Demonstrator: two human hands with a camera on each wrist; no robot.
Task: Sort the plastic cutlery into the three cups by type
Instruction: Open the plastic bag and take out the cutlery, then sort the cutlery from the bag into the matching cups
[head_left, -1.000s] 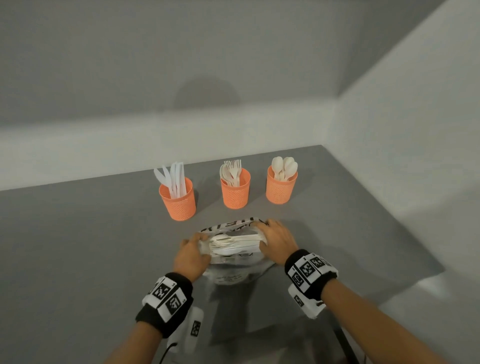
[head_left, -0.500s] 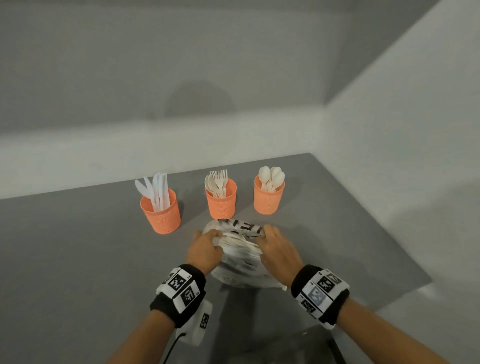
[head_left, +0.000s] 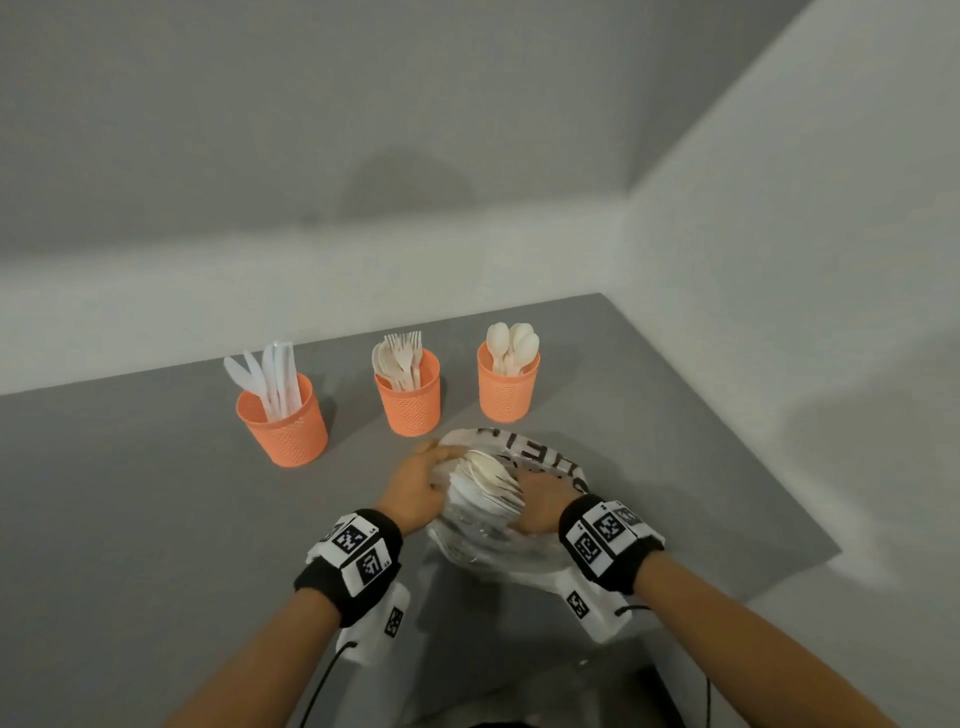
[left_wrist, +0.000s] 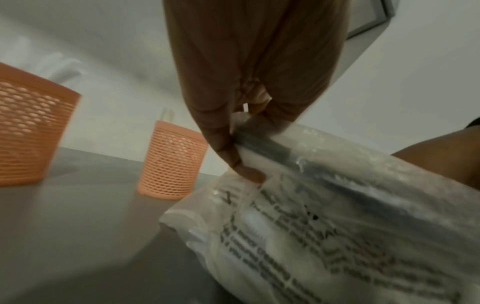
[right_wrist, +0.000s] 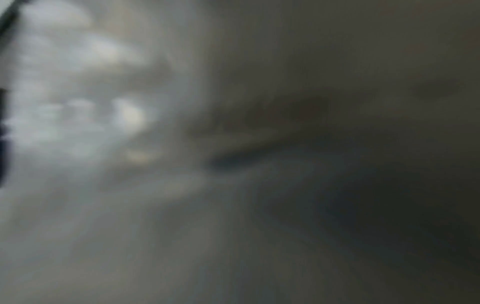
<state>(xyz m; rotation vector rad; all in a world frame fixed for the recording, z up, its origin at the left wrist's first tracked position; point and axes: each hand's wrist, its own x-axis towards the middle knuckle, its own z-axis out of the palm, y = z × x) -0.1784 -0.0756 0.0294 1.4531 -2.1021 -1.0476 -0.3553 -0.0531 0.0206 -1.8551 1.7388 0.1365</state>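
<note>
- Left hand pinches the clear plastic bag at its edge, likely to hold it in place.
- Right hand lies on the bundled cutlery atop the bag; its grip is hidden, cannot tell.
- Three orange cups stand beyond on the grey table: knives cup, forks cup, spoons cup.
- The bundle lies nearest the forks cup. The bag film seems the only hindrance.

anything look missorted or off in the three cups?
Possibly. The middle cup holds forks, but one rounded, spoon-like head shows at its left edge; it is too small to be sure. The left cup and right cup look consistent.
</note>
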